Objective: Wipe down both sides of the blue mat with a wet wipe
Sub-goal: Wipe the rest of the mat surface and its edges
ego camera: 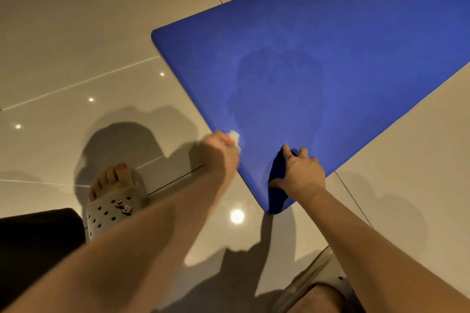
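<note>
The blue mat (330,53) lies flat on the tiled floor and stretches away to the upper right. A darker damp patch marks its near middle. My left hand (220,150) is closed on a small white wet wipe (235,137) and presses it on the mat's near left edge. My right hand (301,173) grips the mat's near corner, thumb on one side and fingers on top, with the corner bunched and slightly lifted under it.
Glossy beige floor tiles (76,46) surround the mat, with dark grout lines and light reflections. My left foot in a pale perforated slipper (112,201) stands left of the mat's corner. My right knee and slipper (318,290) are at the bottom edge.
</note>
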`<act>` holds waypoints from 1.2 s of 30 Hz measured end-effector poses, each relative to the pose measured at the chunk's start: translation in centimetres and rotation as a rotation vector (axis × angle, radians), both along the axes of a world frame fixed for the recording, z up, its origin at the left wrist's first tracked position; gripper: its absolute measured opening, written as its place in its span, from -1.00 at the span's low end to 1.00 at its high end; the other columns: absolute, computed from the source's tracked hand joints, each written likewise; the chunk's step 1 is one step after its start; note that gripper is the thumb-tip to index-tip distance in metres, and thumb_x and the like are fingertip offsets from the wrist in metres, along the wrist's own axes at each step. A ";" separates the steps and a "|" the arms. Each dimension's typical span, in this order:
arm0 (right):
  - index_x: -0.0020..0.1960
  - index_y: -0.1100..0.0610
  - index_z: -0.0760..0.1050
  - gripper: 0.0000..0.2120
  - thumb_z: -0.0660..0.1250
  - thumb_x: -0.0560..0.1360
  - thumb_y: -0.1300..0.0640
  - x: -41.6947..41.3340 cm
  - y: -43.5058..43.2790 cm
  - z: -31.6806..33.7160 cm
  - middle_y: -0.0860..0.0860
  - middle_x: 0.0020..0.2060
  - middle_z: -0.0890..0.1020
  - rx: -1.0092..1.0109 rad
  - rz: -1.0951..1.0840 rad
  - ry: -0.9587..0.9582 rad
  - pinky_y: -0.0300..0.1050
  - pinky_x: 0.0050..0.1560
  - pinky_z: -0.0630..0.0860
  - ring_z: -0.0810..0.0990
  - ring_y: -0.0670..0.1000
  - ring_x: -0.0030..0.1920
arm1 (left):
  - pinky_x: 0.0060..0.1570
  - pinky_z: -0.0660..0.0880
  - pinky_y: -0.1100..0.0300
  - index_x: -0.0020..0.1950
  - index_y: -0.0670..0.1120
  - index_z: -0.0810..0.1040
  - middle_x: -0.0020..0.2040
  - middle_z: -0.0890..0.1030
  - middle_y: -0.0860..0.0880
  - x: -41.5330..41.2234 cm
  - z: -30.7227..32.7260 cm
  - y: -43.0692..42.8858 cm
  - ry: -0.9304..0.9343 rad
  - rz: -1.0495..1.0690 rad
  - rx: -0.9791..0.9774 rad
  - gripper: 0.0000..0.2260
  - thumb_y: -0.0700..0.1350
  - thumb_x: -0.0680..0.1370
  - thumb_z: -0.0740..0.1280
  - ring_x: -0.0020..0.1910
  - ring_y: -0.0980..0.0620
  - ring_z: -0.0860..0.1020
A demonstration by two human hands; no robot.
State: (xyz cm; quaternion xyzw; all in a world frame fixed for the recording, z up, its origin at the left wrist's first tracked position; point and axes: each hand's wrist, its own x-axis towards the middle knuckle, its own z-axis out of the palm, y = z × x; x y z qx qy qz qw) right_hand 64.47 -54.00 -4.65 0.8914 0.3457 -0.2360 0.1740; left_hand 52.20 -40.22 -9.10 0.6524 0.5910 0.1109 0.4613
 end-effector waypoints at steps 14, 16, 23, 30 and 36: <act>0.50 0.13 0.17 -0.17 0.52 0.40 -0.06 -0.3 3.1 0.5 0.14 0.23 0.37 -0.117 0.139 -0.073 -0.07 -0.18 0.44 0.50 0.12 0.00 | -0.23 0.54 0.17 -0.32 0.02 0.54 -0.33 0.64 0.10 -1.3 -1.6 -2.4 -0.023 -0.169 0.022 -0.75 0.01 0.56 0.35 -0.31 0.09 0.63; 0.59 0.13 -0.01 -0.10 0.46 0.44 0.06 -0.9 3.8 0.0 0.21 0.33 0.30 -0.097 0.272 -0.100 0.00 0.04 0.48 0.44 0.18 0.19 | -0.15 0.58 0.16 -0.22 0.02 0.59 -0.28 0.67 0.09 -0.4 -1.8 1.9 0.005 -0.073 0.018 -0.81 0.06 0.54 0.32 -0.26 0.06 0.65; 0.63 0.14 -0.24 -0.04 0.36 0.49 0.14 -1.3 4.1 -0.6 0.30 0.47 0.14 -0.133 0.344 -0.049 -0.04 0.02 0.51 0.28 0.30 0.39 | -0.08 0.58 0.01 -0.16 -0.14 0.64 -0.13 0.69 -0.16 2.2 -2.4 14.1 0.038 0.109 0.251 -0.82 -0.09 0.56 0.33 -0.14 -0.14 0.65; 0.63 0.13 -0.24 -0.05 0.34 0.49 0.11 -0.6 4.0 -0.6 0.25 0.40 0.20 -0.130 0.387 -0.032 -0.07 -0.09 0.45 0.30 0.25 0.32 | -0.15 0.40 0.11 -0.06 -0.14 0.60 -0.09 0.67 -0.16 0.6 -0.8 11.8 0.031 -0.052 0.318 -0.83 -0.07 0.57 0.29 -0.08 -0.19 0.61; 0.63 0.11 -0.24 -0.04 0.36 0.49 0.07 -0.2 3.9 -0.6 0.23 0.39 0.19 -0.101 0.403 -0.019 -0.05 0.02 0.49 0.29 0.24 0.32 | -0.19 0.55 0.00 -0.17 0.06 0.45 -0.21 0.59 0.10 -2.1 -2.4 3.0 0.100 -0.414 0.342 -0.72 0.16 0.64 0.15 -0.23 0.04 0.56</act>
